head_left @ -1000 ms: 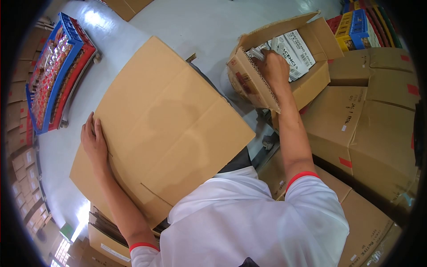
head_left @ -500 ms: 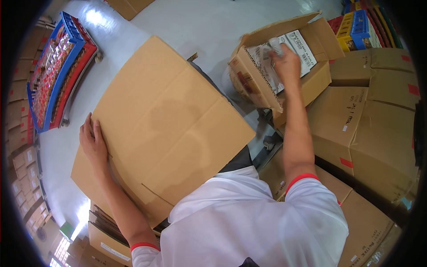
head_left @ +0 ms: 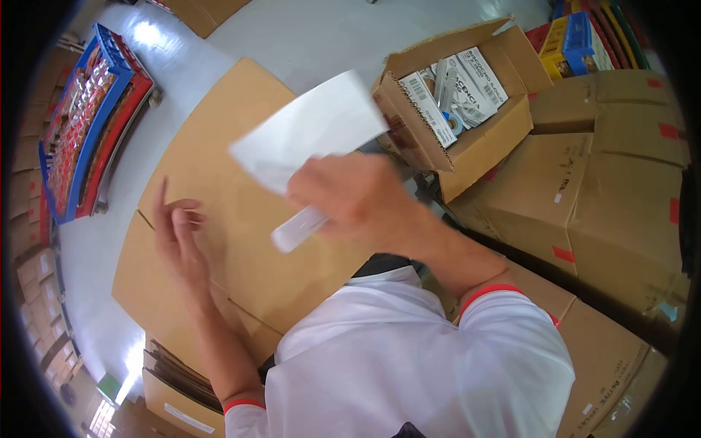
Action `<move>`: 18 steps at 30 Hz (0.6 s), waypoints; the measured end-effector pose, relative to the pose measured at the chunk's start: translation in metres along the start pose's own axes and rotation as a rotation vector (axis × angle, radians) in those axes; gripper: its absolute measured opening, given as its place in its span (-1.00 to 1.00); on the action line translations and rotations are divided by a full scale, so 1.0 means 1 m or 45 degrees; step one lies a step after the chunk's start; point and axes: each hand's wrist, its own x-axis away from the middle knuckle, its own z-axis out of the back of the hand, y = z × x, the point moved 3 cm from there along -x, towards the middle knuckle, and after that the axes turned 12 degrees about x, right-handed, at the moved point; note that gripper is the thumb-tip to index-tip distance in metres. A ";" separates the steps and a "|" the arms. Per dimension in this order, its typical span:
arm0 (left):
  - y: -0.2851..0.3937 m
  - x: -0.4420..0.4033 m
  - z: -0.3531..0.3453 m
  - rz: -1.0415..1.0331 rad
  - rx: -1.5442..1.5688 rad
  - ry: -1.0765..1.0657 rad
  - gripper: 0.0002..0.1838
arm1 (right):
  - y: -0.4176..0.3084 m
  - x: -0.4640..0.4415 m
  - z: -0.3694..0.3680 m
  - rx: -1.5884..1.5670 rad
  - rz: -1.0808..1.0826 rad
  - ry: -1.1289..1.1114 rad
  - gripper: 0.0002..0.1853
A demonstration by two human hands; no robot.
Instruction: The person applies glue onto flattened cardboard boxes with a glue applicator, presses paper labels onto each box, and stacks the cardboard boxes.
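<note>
My right hand (head_left: 354,197) is closed around a white object (head_left: 318,124), a broad flat sheet-like part above the fist with a narrow rounded end poking out below; motion blurs it. Beneath lies a large flat cardboard sheet (head_left: 241,95) across my lap. My left hand (head_left: 179,233) is raised over the sheet's left part, fingers apart and holding nothing. To the right, an open cardboard box (head_left: 504,135) contains printed white labels (head_left: 478,73), a clear plastic item (head_left: 445,84) and a small blue-ringed roll (head_left: 454,123).
Stacked cardboard boxes (head_left: 533,182) fill the right side. A blue and red crate cart (head_left: 95,131) with packed goods stands on the floor at the left. Folded cardboard (head_left: 175,379) is at lower left, and yellow and blue crates (head_left: 577,44) are at upper right.
My right hand has left the open box and come over the cardboard sheet with the white object. My left hand has lifted from the sheet's edge and moved right.
</note>
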 end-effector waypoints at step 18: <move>0.016 0.037 -0.040 0.271 -0.175 -0.093 -0.82 | 0.045 0.001 -0.008 -1.170 -0.618 0.148 -0.56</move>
